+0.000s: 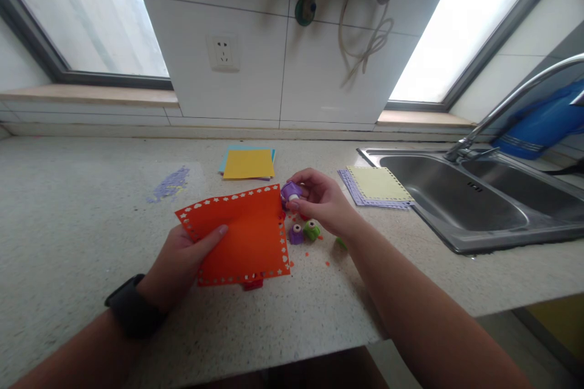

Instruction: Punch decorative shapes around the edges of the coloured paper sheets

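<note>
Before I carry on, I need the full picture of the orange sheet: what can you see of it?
The orange sheet looks like thin paper, roughly square, slightly bowed. Small shapes, stars among them, are punched along its edges. The left hand grips its left side, thumb on top. Its upper right corner meets the purple punch in the right hand.

In my view, a square orange paper sheet (249,237), held up tilted, star and other cutouts lining its edges, a small purple plastic punch (290,190), held at its top right corner
</note>
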The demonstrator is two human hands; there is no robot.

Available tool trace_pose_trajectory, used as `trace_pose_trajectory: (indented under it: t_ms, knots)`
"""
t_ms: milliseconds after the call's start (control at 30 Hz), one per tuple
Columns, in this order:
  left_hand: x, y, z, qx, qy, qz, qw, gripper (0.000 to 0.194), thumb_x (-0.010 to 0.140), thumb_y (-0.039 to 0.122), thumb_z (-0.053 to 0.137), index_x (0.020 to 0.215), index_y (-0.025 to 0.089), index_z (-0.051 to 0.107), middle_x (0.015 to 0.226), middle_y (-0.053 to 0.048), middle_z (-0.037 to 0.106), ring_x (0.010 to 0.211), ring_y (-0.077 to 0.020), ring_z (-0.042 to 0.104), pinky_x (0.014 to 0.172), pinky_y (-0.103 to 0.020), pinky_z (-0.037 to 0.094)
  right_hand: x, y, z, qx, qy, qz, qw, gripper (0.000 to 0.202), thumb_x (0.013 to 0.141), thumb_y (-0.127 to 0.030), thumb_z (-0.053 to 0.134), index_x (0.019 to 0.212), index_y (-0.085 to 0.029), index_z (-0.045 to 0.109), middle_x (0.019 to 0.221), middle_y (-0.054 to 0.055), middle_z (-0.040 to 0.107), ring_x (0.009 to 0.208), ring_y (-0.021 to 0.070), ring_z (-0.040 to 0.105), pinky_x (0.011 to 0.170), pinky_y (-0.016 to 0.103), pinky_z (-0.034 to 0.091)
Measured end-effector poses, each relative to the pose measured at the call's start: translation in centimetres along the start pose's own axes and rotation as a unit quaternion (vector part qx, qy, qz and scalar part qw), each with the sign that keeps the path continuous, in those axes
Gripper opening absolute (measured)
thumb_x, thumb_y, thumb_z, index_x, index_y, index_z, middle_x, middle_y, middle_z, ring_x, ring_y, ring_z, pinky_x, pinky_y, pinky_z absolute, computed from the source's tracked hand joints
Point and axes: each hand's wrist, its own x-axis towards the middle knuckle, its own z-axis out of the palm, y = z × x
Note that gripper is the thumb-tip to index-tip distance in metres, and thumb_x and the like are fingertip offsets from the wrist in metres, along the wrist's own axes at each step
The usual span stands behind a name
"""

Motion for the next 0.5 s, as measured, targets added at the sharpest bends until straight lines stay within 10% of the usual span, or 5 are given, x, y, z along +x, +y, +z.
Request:
trace_pose_trajectory:
  t_ms: [500]
  knots:
    - [-0.07, 0.04, -0.1, -0.012, -0.012, -0.009, 1.0, 0.023, 0.082, 0.021, 0.077, 0.104, 0.02, 0.074, 0.108, -0.009, 0.08, 0.093, -0.0305, 0.078, 0.082, -0.039, 0.066, 0.08, -0.32, 0.31, -0.045, -0.02, 0.056, 0.997, 0.035, 0.077, -0.027, 0.083, 0.104, -0.018, 0.064, 0.079, 0.001, 0.071, 0.065, 0.0115, 0.068, 0.05, 0.019, 0.051]
